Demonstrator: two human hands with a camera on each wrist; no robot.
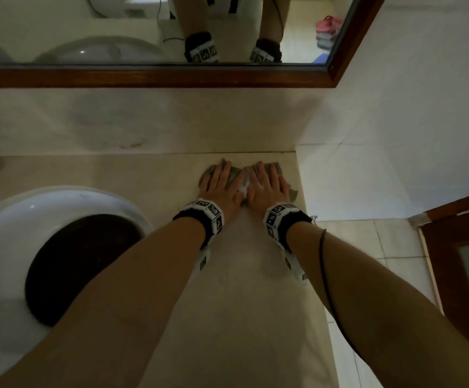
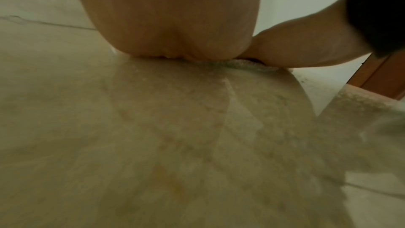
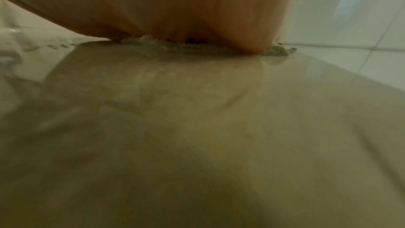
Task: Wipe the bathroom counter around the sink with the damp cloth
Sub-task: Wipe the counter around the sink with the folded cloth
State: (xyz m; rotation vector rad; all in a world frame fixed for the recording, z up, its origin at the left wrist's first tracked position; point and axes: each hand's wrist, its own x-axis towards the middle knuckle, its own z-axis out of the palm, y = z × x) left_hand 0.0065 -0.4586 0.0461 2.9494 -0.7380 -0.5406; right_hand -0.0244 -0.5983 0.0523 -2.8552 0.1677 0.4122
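Head view: high above the tabletop [image 1: 244,275], facing forward and down; takes in the sink [image 1: 9,219], mirror [image 1: 155,77], side wall [image 1: 395,121], both forearms. Far from the hands.

Left wrist view: just over the tabletop [image 2: 153,145], facing along the left hand [image 2: 171,15] toward the back wall; very close, blurred.

Right wrist view: just over the tabletop [image 3: 197,127], facing along the right hand [image 3: 203,6]; very close.

Shared: all three show the cloth [image 1: 234,175] edge under the hands; each wrist view catches the other hand.
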